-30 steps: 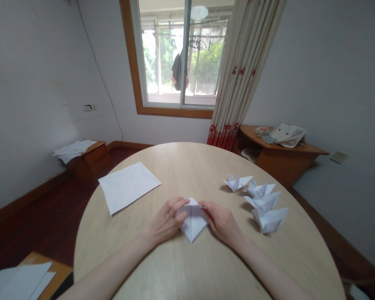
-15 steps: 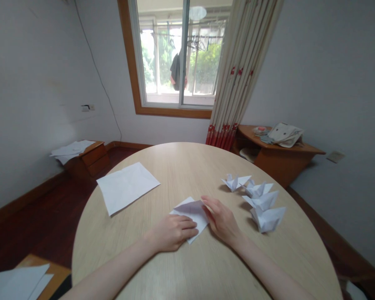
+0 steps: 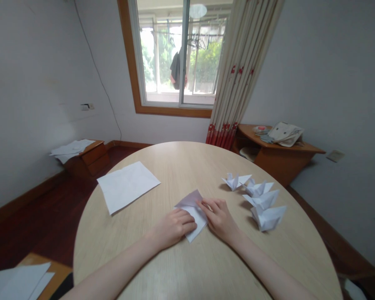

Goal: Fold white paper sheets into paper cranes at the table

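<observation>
A small folded piece of white paper [image 3: 196, 213] lies on the round table, a flap at its far side raised. My left hand [image 3: 175, 227] rests over its left part, fingers curled together and pressing it down; the thumb is hidden. At the right edge, my right hand [image 3: 219, 217] has its fingers closed on the raised flap, the index finger reaching over the paper. To the right of my hands stand several folded white paper birds [image 3: 265, 199], close together in a slanting row.
A flat white sheet [image 3: 128, 187] lies on the left of the round table [image 3: 187, 158]. More paper [image 3: 18, 283] is on a low wooden surface at the lower left. Behind are a small cabinet [image 3: 95, 156], a corner desk [image 3: 287, 160] holding a bag [image 3: 286, 134], and a curtain [image 3: 237, 83].
The flap at the paper's far side has been lifted higher. My right hand has moved in slightly, its fingers now closed on the flap. My left hand stays nearly in place.
</observation>
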Tool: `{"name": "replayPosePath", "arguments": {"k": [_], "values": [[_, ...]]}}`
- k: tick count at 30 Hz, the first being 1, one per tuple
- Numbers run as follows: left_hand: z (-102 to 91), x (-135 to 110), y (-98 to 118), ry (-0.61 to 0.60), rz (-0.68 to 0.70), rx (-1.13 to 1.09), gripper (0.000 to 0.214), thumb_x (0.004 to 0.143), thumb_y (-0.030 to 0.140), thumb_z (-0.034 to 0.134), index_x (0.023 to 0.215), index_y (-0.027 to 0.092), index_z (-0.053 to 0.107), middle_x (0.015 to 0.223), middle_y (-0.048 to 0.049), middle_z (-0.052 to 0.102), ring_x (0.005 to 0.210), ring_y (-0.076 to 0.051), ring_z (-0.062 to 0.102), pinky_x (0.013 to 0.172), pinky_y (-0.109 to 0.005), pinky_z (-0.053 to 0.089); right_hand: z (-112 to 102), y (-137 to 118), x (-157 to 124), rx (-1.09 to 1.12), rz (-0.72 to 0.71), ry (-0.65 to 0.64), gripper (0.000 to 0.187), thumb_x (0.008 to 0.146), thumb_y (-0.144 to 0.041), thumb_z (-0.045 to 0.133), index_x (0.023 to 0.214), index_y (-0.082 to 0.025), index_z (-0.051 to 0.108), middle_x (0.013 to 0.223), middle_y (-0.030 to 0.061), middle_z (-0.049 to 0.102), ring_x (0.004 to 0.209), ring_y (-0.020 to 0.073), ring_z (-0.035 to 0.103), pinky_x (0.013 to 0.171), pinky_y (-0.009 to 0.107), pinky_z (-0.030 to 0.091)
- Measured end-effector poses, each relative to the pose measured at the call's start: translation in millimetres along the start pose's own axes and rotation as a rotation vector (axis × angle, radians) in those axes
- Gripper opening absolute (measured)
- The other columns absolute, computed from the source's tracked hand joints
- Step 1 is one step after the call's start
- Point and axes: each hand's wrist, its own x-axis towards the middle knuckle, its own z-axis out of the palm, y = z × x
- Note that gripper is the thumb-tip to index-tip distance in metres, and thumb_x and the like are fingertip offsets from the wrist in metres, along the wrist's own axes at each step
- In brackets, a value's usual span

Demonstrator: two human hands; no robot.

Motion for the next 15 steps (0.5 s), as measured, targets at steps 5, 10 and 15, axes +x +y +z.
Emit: {"name": "replayPosePath", "arguments": {"k": [5, 10, 15], "values": [[-5.9, 1.9, 0.7, 0.006, -0.084, 0.099, 0.016, 0.098, 0.023, 0.044, 0.1, 0.018, 0.058, 0.099, -0.0032, 0.068, 0.094, -0.018, 0.06, 0.091, -0.034, 0.037, 1.3, 0.3, 2.7, 0.013, 0.054, -0.088, 0.038, 0.088, -0.007, 0.045, 0.123, -0.015, 0.059, 0.114, 0.0122, 0.065, 0.102, 0.0245, 0.051, 0.085, 0.037, 0.036], [-7.4, 1.6, 2.6, -0.022, -0.129, 0.147, 0.017, 0.098, 0.029, 0.045, 0.106, 0.018, 0.055, 0.111, -0.004, 0.066, 0.109, -0.019, 0.055, 0.099, -0.038, 0.028, -0.4, -2.0, 6.0, 0.056, 0.112, -0.095, 0.03, 0.091, -0.014, 0.048, 0.118, -0.018, 0.062, 0.119, 0.0092, 0.066, 0.117, 0.0253, 0.047, 0.094, 0.04, 0.03], [-5.5, 0.6, 2.6, -0.046, -0.18, 0.19, 0.02, 0.097, 0.03, 0.044, 0.11, 0.018, 0.054, 0.116, -0.0049, 0.064, 0.118, -0.02, 0.05, 0.101, -0.041, 0.021, -0.4, -2.9, 6.9, 0.097, 0.136, -0.11, 0.029, 0.091, -0.019, 0.049, 0.116, -0.021, 0.064, 0.122, 0.0066, 0.066, 0.125, 0.0259, 0.042, 0.1, 0.044, 0.024]]}}
